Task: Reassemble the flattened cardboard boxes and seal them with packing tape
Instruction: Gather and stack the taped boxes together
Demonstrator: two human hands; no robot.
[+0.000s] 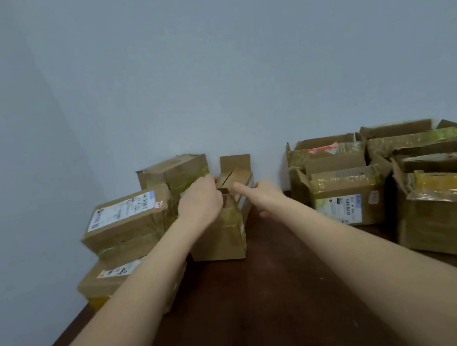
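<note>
small box [219,240], desk [267,298] far edge | left hand [200,202] curled round its top flap [226,179] | right hand [264,197] spread, index straight on flap

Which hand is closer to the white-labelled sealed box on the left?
Left. The left hand holds the small box just right of the labelled box; the right hand lies farther right, across the small box.

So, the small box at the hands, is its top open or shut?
Open. The small box has its far flap standing upright against the wall, not folded down.
</note>
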